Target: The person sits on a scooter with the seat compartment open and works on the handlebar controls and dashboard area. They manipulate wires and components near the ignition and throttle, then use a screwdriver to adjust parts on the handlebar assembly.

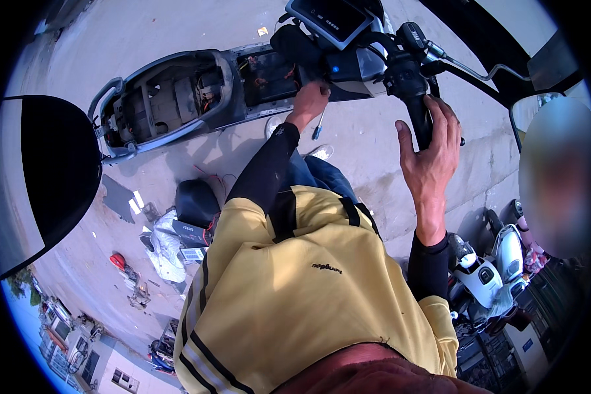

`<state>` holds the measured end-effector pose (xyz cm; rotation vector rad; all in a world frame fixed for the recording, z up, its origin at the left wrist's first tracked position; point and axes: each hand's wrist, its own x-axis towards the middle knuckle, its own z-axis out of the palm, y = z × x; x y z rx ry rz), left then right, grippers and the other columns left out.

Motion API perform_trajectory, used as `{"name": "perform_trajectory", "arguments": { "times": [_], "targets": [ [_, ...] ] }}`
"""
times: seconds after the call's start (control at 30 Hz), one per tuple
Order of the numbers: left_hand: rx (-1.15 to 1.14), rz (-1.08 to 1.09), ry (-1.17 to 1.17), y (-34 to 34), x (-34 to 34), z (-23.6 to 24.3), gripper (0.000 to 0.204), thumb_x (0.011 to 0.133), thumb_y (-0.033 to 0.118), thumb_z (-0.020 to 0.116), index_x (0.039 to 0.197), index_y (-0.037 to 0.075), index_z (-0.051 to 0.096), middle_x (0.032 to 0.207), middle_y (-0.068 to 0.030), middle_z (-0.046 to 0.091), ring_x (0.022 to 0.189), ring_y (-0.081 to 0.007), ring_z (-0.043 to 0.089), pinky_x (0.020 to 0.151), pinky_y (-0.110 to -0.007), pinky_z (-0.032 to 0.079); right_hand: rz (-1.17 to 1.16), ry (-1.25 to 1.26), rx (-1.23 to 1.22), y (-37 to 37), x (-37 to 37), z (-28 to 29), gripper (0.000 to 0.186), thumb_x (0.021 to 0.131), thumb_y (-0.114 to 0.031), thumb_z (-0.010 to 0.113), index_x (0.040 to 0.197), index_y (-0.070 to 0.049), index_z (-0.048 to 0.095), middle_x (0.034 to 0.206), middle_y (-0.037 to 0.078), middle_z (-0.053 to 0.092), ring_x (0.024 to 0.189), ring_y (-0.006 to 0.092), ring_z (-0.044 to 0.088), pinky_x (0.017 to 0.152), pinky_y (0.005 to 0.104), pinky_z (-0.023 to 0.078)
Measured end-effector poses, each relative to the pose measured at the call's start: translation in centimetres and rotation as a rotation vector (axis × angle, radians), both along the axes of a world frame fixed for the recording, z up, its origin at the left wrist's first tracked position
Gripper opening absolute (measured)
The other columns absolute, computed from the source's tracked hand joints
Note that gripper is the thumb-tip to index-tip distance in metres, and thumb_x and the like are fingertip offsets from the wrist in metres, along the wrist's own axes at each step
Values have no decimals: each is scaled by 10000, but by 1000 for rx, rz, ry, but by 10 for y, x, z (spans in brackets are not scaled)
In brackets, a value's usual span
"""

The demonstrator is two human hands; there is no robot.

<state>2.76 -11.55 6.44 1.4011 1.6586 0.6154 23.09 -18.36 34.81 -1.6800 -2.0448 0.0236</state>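
An electric scooter stands across the far side with its seat off, showing an open underseat frame (174,98) and an uncovered floor compartment (264,77) with wires. My left hand (310,98) is closed at the scooter's body below the handlebar; whatever its fingers hold is hidden. Just right of it shows a screwdriver (317,132) with a blue handle; I cannot tell whether it touches the hand. My right hand (433,141) lies over the black handlebar grip (419,118), fingers stretched out and thumb apart.
A display (331,21) tops the handlebar, beside a brake lever and mirror stem (469,69). A black seat (197,202) and silvery sheet (167,246) lie on the ground at left. A white scooter (486,279) is parked at right. My shoe (322,152) shows below the scooter.
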Motion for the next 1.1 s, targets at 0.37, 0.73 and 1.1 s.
{"name": "perform_trajectory", "arguments": {
  "times": [0.37, 0.73, 1.1],
  "targets": [
    [294, 100, -117, 46, -4, -64, 370, 945, 190, 623, 1278, 34, 596, 1248, -274, 652, 1145, -477, 619, 944, -512, 518, -144, 302, -126, -78, 27, -58, 759, 869, -67, 784, 1510, 8, 385, 1354, 230, 592, 1245, 370, 592, 1061, 448, 473],
    [206, 202, -208, 63, 8, -57, 228, 918, 225, 664, 1056, 50, 716, 989, -249, 724, 982, -463, 685, 861, -527, 553, -4, 265, -1302, -253, 110, -255, 380, 953, -274, 658, 1249, -36, 649, 1076, 205, 748, 1014, 369, 721, 862, 440, 569],
    [186, -285, 141, 74, -10, -15, 150, 889, 135, 621, 917, 53, 743, 892, -222, 733, 869, -417, 721, 762, -512, 570, 157, 437, -1376, -178, 20, -187, 496, 1030, -201, 474, 1485, -3, 458, 1426, 216, 531, 1318, 355, 500, 1151, 406, 363]
  ]
}}
